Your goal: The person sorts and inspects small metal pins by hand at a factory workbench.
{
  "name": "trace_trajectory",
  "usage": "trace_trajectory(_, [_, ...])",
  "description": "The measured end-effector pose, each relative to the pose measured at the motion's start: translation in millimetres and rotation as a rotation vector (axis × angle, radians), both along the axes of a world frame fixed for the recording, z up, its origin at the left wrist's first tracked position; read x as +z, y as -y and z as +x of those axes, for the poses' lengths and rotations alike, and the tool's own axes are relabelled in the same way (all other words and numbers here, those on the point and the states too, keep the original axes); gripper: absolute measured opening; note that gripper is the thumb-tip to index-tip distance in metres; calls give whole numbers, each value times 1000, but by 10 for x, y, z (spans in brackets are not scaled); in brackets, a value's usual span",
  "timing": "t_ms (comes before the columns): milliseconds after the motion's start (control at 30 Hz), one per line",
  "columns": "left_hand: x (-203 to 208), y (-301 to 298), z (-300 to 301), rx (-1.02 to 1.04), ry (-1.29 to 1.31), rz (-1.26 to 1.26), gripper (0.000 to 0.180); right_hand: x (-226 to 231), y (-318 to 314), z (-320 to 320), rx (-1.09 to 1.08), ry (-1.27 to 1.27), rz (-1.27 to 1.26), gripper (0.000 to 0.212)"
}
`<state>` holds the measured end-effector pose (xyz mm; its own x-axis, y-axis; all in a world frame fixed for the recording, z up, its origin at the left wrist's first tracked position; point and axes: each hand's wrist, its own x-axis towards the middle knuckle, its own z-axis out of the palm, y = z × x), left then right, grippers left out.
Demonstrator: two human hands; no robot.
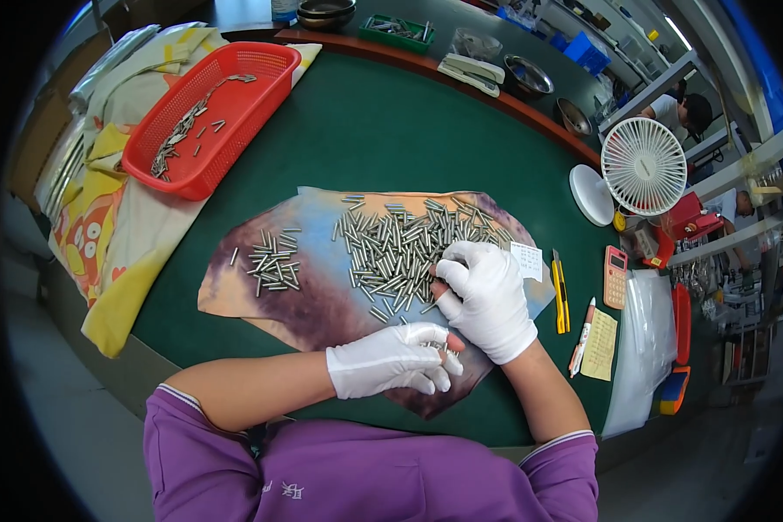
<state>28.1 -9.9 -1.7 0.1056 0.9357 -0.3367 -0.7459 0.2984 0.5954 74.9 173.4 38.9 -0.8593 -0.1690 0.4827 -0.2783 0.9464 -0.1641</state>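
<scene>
Short metal pins [391, 252] lie in a large heap on a tie-dyed cloth [322, 317], and a smaller group of pins [276, 265] lies at its left. My left hand [396, 358], in a white glove with bare fingertips showing, is curled below the heap; a few metal pins [439, 347] show in its fingers. Over the right part of the heap, my gloved right hand [487, 296] has thumb and fingers bent together at the pins. Whatever is between those fingertips is too small or hidden to make out.
A red basket [226, 161] with more pins stands at far left on a patterned towel [104, 217]. On the right are a yellow cutter [560, 291], pen [583, 335], yellow note [599, 346], pink calculator [615, 277] and white fan [643, 166]. A person [683, 113] is beyond.
</scene>
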Motion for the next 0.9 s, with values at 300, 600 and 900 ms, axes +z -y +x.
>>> trace_trajectory(300, [16, -2, 1, -7, 11, -2, 25, 63, 190, 36, -177, 167, 219, 18])
trace_trajectory(600, [5, 3, -10, 9, 48, -24, 29, 81, 172, 25, -210, 224, 196, 24])
trace_trajectory(900, [43, -6, -14, -11, 23, -11, 28, 82, 160, -14, -229, 263, 106, 27])
